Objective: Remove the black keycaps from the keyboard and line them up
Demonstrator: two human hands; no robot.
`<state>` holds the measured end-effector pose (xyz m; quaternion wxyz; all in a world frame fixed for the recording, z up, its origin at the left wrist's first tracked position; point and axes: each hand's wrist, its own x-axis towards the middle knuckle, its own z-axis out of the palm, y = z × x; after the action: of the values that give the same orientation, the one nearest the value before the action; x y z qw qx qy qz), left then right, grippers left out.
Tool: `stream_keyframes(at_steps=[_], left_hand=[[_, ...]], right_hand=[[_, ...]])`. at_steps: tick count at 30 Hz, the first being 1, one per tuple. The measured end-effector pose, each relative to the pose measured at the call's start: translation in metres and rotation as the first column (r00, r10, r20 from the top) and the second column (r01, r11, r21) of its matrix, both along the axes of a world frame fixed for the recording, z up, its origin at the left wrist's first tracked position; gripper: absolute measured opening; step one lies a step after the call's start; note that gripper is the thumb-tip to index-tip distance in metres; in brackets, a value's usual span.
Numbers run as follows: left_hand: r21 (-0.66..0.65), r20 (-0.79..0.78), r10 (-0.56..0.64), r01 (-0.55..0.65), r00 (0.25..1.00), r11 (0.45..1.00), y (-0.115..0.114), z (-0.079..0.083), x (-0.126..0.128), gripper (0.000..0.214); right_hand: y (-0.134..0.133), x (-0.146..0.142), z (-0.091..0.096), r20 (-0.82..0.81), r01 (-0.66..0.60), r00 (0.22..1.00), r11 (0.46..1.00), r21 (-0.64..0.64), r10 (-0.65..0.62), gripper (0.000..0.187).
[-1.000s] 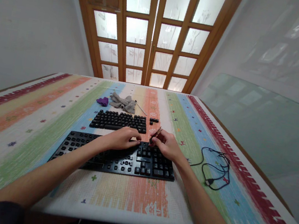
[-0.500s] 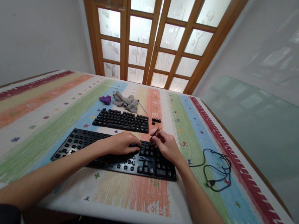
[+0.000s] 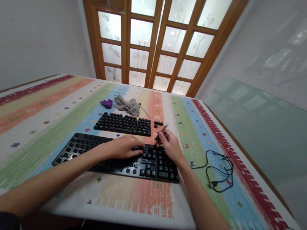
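left hand lay palm down on the middle of a large black keyboard, its fingers loosely bent and spread over the keys, with nothing seen in its hold. that keyboard sat near the front edge of the desk, which was covered in a mat of green, blue, orange and red stripes. the keyboard's left part showed small separate spots rather than full caps, though this was too small to tell for sure.

right hand hovered just above the keyboard's right half, close beside the left one but not touching it. its thumb and fingers were pinched together round a thin brownish tool, which slanted up and away from the fingertips. further right, well apart from the keyboard, a black cable lay in loose loops on the desk with its plug end towards the front.

along the far row, a purple scrap touched a crumpled grey cloth. a smaller black keyboard lay just behind the large one, and a few loose black keycaps sat just beside its right end, near the tip of the tool. wooden doors with frosted panes stood behind the desk.
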<state>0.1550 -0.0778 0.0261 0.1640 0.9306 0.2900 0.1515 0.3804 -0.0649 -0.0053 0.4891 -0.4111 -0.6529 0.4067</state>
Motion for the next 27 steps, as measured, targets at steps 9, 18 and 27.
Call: stream_keyframes(at_steps=[9,18,27], left_hand=[[-0.382,0.29,0.189,-0.068,0.938,0.922,0.005,0.004,0.016,0.048],[-0.669,0.498,0.314,0.128,0.808,0.732,0.014,-0.004,0.022,0.057],[-0.395,0.473,0.291,-0.094,0.832,0.914,0.012,0.002,0.027,0.024]], right_hand=[[-0.009,-0.001,0.013,-0.12,-0.106,0.986,0.989,0.107,0.119,0.045],[-0.011,0.003,0.018,-0.155,-0.091,0.982,0.989,0.114,0.108,0.053],[-0.007,0.004,0.017,-0.148,0.106,0.985,0.988,0.116,-0.088,0.051]])
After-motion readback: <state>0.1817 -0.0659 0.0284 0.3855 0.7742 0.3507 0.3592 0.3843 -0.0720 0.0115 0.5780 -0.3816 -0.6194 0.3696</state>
